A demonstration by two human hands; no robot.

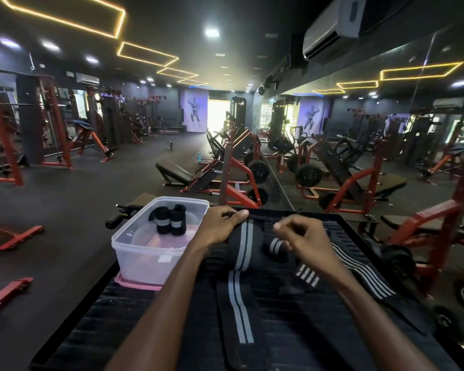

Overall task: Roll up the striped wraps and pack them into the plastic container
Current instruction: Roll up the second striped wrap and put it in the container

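At a gym table (123, 311), the left hand (220, 223) pinches the far end of a long striped wrap (239, 285) lying flat, while the right hand (303, 236), fingers curled, appears to grip a thin strap at that same end; what it holds is hard to tell. Two rolled wraps (169, 219) already stand in the plastic container (145, 253) just left. Rolling looks about to begin: next, a tight first turn toward the body.

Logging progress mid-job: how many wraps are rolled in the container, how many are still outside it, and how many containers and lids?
Rolled wraps in the plastic container: 2
Wraps outside it on the black mat: 3, one long, one part-rolled, one with thin stripes
Plastic container: 1
Pink lid under it: 1
Total: 7
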